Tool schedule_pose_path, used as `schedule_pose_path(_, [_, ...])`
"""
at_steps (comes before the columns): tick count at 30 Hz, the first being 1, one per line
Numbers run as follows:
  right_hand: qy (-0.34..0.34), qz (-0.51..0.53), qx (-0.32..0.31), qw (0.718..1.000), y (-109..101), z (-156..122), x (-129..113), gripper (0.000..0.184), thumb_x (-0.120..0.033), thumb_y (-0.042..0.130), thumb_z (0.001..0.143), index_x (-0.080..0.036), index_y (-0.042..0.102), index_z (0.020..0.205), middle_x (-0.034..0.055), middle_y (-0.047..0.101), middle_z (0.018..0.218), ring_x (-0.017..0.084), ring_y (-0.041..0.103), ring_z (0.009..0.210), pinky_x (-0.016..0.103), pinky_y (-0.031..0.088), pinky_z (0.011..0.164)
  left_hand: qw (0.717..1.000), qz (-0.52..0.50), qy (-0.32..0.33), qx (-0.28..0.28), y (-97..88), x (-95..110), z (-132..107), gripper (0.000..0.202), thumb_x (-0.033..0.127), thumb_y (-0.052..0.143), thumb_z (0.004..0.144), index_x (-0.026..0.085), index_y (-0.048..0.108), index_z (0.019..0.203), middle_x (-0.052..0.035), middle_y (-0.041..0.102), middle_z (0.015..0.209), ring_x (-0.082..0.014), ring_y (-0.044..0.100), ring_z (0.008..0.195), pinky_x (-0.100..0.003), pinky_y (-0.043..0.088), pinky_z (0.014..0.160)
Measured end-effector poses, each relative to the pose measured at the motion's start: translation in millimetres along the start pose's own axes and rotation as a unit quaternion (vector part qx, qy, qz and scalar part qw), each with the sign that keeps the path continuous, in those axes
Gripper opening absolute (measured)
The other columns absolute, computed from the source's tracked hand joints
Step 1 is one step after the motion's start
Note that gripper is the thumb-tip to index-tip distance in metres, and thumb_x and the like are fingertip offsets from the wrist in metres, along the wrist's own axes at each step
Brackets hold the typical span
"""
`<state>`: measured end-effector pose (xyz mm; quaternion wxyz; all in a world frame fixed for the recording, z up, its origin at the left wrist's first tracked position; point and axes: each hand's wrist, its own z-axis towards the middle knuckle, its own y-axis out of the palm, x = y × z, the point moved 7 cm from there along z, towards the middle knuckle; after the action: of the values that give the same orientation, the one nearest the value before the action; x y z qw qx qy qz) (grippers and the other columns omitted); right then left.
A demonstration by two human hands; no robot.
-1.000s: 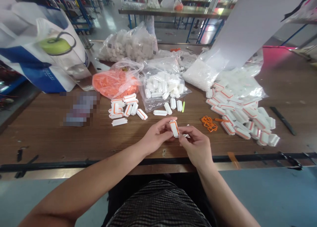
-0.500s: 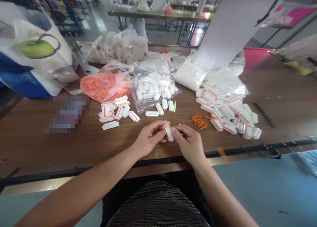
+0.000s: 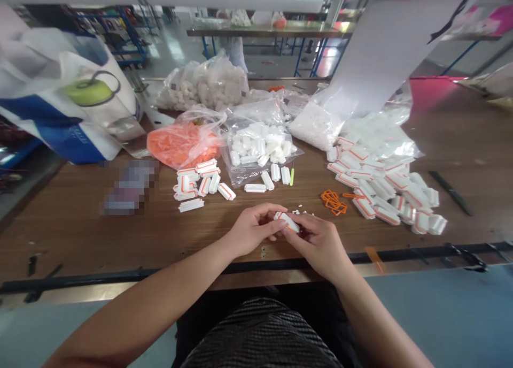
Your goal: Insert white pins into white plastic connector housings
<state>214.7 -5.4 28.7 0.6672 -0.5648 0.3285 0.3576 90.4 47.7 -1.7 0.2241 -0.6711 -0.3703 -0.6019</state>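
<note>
1. Fingers of my left hand (image 3: 256, 230) and right hand (image 3: 316, 245) are drawn in narrow, pinching one white plastic piece (image 3: 287, 222) with orange edging. I hold it tilted, low over the wooden surface (image 3: 80, 234), close to the near edge.
2. My fingers cover part of the piece, so I can't tell for sure whether the orange edging sits fully in place.
3. Done, as far as I can judge: a small heap of edged pieces (image 3: 196, 184) lies left of my hands, and a larger heap of edged pieces (image 3: 385, 197) lies to the right.
4. Remaining, by the look of it: a clear bag of plain white pieces (image 3: 256, 146) straight ahead, and a tangle of orange frames (image 3: 333, 202) just right of my hands.
5. Small white bits (image 3: 300, 212) lie just beyond my right hand.
</note>
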Motion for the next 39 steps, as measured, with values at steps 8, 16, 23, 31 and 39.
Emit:
schedule_pose_path(8, [0.054, 0.02, 0.133, 0.989, -38.3, -4.0, 15.3, 0.028, -0.046, 0.069, 0.081, -0.024, 0.077, 0.096, 0.0074, 0.075, 0.091, 0.02, 0.067, 0.068, 0.032, 0.053, 0.057, 0.955, 0.174, 0.058, 0.233, -95.9, 70.0, -20.2, 0.027, 0.04, 0.073, 0.077, 0.017, 0.066, 0.091, -0.0023, 0.065, 0.068, -0.0125, 0.061, 0.057, -0.021, 0.043, 0.047])
schedule_pose_path(16, [0.095, -0.037, 0.294, 0.95, -70.8, -13.5, 53.6, 0.018, -0.039, 0.073, 0.078, -0.022, 0.077, 0.082, 0.0119, 0.074, 0.078, 0.029, 0.071, 0.071, 0.041, 0.053, 0.071, 0.877, 0.354, 0.024, 0.324, -185.7, 74.2, -61.1, 0.048, 0.046, 0.069, 0.079, 0.019, 0.067, 0.117, -0.0049, 0.071, 0.091, -0.0158, 0.064, 0.07, -0.023, 0.048, 0.058])
schedule_pose_path(23, [0.073, -0.065, 0.401, 0.911, -70.4, -21.5, 51.7, 0.022, -0.043, 0.075, 0.074, -0.021, 0.075, 0.078, 0.0111, 0.071, 0.068, 0.026, 0.065, 0.057, 0.037, 0.049, 0.056, 0.739, 0.314, 0.143, 0.579, -296.1, 119.6, -107.3, 0.037, 0.036, 0.073, 0.075, 0.016, 0.069, 0.105, -0.0059, 0.071, 0.098, -0.019, 0.066, 0.089, -0.028, 0.052, 0.082])
schedule_pose_path(31, [0.028, -0.138, 0.366, 0.92, -68.0, -18.5, 47.1, 0.028, -0.046, 0.066, 0.077, -0.018, 0.073, 0.075, 0.002, 0.063, 0.056, 0.019, 0.058, 0.05, 0.031, 0.045, 0.056, 0.778, 0.21, 0.107, 0.583, -379.6, 128.9, -85.5, 0.05, 0.023, 0.082, 0.06, 0.017, 0.064, 0.106, -0.0076, 0.07, 0.11, -0.0248, 0.065, 0.107, -0.035, 0.053, 0.093])
schedule_pose_path(39, [0.005, -0.177, 0.31, 0.934, -61.6, -5.8, 31.0, 0.031, -0.047, 0.061, 0.076, -0.018, 0.07, 0.069, 0.003, 0.063, 0.055, 0.019, 0.06, 0.05, 0.029, 0.048, 0.055, 0.818, 0.176, 0.106, 0.537, -404.0, 126.7, -55.6, 0.057, 0.017, 0.084, 0.055, 0.017, 0.062, 0.108, -0.0093, 0.069, 0.115, -0.0269, 0.066, 0.108, -0.038, 0.053, 0.094])
